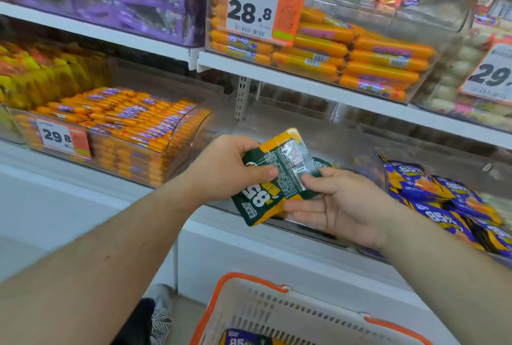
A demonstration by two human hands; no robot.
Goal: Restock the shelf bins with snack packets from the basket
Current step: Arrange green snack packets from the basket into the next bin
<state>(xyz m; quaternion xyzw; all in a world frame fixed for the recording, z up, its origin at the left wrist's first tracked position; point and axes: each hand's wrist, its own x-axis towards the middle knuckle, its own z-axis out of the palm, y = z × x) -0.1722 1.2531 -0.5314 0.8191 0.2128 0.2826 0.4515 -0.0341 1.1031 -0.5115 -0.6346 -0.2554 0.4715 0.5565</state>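
Left hand and right hand both grip green-and-yellow packets, held in front of a clear bin on the lower shelf; possibly two or three packets, overlap obscures count. Purple packets heaped in bin to the right. Orange sausages in bin to the left. Basket below, one purple packet inside.

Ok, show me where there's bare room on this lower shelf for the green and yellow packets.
Free: the clear plastic bin behind both hands, between the orange-sausage bin and the purple packet pile; its floor looks bare. Those neighbours are crowded. The left hand and right hand hold the green and yellow packets.
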